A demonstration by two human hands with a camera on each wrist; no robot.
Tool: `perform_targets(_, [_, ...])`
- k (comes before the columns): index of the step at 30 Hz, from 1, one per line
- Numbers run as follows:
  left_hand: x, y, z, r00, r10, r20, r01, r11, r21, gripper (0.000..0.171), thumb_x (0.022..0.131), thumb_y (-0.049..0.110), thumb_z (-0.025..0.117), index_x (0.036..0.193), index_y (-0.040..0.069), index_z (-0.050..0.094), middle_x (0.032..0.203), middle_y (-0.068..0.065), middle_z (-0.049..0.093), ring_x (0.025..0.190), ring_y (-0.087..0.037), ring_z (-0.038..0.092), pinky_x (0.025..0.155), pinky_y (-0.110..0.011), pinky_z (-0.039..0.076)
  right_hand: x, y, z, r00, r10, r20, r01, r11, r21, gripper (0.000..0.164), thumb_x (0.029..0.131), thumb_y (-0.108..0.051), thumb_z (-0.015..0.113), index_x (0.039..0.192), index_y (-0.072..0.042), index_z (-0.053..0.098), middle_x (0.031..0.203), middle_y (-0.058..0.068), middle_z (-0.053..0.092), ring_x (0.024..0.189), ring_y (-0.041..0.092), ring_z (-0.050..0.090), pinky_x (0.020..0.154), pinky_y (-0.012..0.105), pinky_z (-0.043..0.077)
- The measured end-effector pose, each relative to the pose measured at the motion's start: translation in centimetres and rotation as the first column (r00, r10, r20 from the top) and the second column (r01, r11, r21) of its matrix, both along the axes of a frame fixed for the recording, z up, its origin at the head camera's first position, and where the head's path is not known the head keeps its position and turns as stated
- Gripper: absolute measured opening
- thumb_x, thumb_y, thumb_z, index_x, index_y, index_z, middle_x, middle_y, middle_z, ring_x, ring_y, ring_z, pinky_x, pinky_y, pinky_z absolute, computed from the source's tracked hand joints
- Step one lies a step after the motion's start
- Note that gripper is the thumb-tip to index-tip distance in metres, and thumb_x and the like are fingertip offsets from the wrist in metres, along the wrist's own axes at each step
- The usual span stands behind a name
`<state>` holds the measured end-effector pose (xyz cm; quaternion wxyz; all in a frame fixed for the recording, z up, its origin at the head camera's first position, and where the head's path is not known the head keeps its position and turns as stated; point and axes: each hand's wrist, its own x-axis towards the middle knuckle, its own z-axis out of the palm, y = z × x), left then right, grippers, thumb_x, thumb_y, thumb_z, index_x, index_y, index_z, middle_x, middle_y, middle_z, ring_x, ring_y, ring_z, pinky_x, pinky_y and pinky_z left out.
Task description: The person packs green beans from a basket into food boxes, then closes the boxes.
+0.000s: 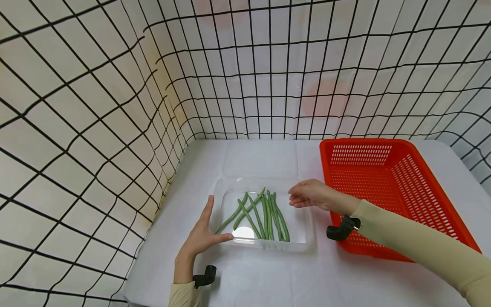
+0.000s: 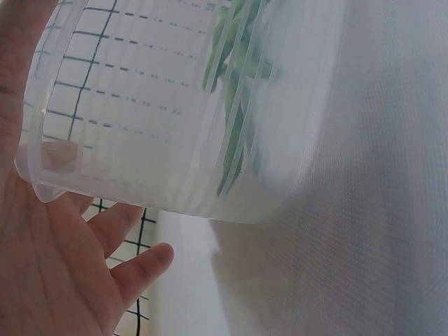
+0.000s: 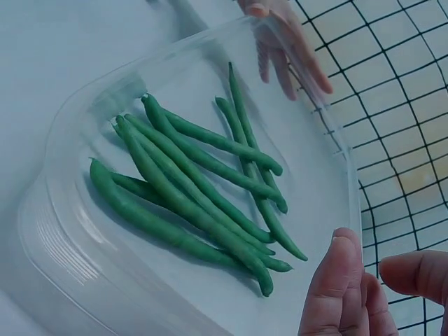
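Observation:
Several green beans [image 1: 269, 215] lie in a clear plastic container [image 1: 307, 244], some side by side and some crossed at its left. At the container's near left corner is my left hand [image 1: 202, 235], thumb stretched along the near rim and fingers spread by the left wall. In the left wrist view, the palm of that hand [image 2: 52, 266] is against the container's rim [image 2: 42, 157]. My right hand [image 1: 312, 194] hovers over the container's right side, fingers loosely bent. The right wrist view shows a gap between its thumb and fingers [image 3: 339, 290], holding nothing, beyond the beans [image 3: 189, 189].
A red perforated basket [image 1: 368, 187] stands on the right, under my right forearm. Behind the container lies a faint translucent rectangular sheet or lid [image 1: 261, 160]; which one I cannot tell. Black grid netting [image 1: 268, 76] borders the white table [image 1: 268, 277] at the back and sides.

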<state>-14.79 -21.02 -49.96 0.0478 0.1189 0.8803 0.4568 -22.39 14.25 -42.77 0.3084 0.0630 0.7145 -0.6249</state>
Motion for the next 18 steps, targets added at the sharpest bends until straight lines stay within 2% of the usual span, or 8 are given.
perform_targets(7, [0.0, -0.1, 0.1, 1.0, 0.012, 0.014, -0.012, 1.0, -0.002, 0.127, 0.061, 0.051, 0.085, 0.152, 0.034, -0.002, 0.157, 0.009, 0.0, 0.142, -0.016, 0.003, 0.11, -0.05, 0.013, 0.1, 0.2, 0.2, 1.0, 0.003, -0.018, -0.004, 1.0, -0.011, 0.03, 0.095, -0.014, 0.058, 0.111, 0.011, 0.055, 0.091, 0.017, 0.064, 0.076, 0.02, 0.067, 0.073, 0.032, 0.054])
perform_targets(12, [0.0, -0.1, 0.1, 1.0, 0.005, 0.021, -0.005, 1.0, -0.005, 0.126, 0.062, 0.051, 0.085, 0.152, 0.034, -0.002, 0.158, 0.006, 0.0, 0.141, -0.015, 0.002, 0.11, -0.049, 0.013, 0.0, 0.6, 0.4, 0.998, 0.038, -0.042, -0.038, 0.999, 0.017, 0.04, 0.097, -0.021, 0.057, 0.12, 0.011, 0.054, 0.096, 0.017, 0.062, 0.081, 0.023, 0.066, 0.076, 0.033, 0.054])
perform_targets(18, [-0.1, -0.4, 0.5, 0.999, -0.043, 0.026, 0.044, 0.999, -0.02, 0.127, 0.065, 0.042, 0.086, 0.153, 0.025, -0.003, 0.157, 0.004, -0.004, 0.142, -0.02, 0.001, 0.109, -0.053, 0.014, -0.5, 1.4, 0.8, 0.988, 0.114, -0.102, -0.104, 0.99, 0.097, 0.053, 0.096, -0.033, 0.057, 0.129, 0.007, 0.049, 0.107, 0.017, 0.062, 0.094, 0.03, 0.064, 0.078, 0.035, 0.053])
